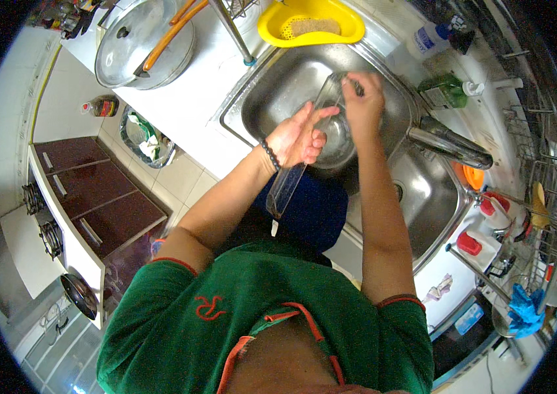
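Note:
My left hand (299,139), with a dark beaded bracelet at its wrist, is closed around a long, narrow, clear piece that looks like plastic (286,187). The piece slants from over the sink down towards my body, with a small whitish bit at its near end. At its far end is my right hand (365,105), fingers bent together around something small and dark that I cannot make out. Below both hands, a round clear bowl (337,141) sits in the larger basin of the steel sink (258,98).
A yellow colander (278,33) with a brown sponge-like block stands behind the sink. The faucet (452,141) reaches over on the right, near a green bottle (446,92). On the left counter rests a large lidded pan (160,65) with wooden-handled utensils.

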### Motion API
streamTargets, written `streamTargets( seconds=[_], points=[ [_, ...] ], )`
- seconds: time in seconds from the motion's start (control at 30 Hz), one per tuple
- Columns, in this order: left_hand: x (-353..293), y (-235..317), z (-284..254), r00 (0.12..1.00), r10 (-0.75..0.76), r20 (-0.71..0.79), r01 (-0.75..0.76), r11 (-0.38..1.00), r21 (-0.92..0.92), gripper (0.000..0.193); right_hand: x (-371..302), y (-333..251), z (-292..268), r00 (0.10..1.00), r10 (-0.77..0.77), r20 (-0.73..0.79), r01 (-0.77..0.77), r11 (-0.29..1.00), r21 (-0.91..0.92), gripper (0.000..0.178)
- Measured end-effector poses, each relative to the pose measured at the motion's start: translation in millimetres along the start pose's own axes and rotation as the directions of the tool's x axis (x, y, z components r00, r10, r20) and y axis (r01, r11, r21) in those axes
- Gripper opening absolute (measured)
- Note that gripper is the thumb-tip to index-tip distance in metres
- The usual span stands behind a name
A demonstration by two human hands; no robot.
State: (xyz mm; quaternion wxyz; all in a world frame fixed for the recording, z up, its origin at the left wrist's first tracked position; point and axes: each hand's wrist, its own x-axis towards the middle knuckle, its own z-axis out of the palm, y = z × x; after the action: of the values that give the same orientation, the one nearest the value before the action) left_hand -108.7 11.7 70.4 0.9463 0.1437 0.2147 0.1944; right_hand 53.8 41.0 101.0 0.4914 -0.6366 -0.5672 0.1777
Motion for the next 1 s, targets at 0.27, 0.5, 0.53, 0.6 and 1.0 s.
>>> streamTargets(
  seconds=[0.27,0.5,0.53,0.6,1.0],
  points=[
    [-6,12,30,0.914,0.071,-0.400,0.046,0.960,0.277,0.059,-8,-4,-1,0.995,-0.097,0.007,0.097,0.995,-0.035,0.013],
    [1,1,10,0.903,0.245,-0.354,-0.017,0.842,0.539,0.064,-60,-21,7,0.991,-0.123,0.053,0.125,0.991,-0.048,0.008],
    [0,0,16,0.898,0.233,-0.372,0.002,0.846,0.534,0.065,-41,-14,5,0.994,-0.099,0.051,0.104,0.987,-0.122,0.008],
    [-1,-3,28,0.897,0.211,-0.388,0.035,0.843,0.537,0.069,2,-8,-1,0.994,-0.109,-0.011,0.105,0.974,-0.203,0.006],
    [2,-7,24,0.928,0.230,-0.292,-0.081,0.892,0.445,0.068,-12,-7,1,1.000,0.012,0.015,-0.011,0.996,-0.087,0.010]
  ],
)
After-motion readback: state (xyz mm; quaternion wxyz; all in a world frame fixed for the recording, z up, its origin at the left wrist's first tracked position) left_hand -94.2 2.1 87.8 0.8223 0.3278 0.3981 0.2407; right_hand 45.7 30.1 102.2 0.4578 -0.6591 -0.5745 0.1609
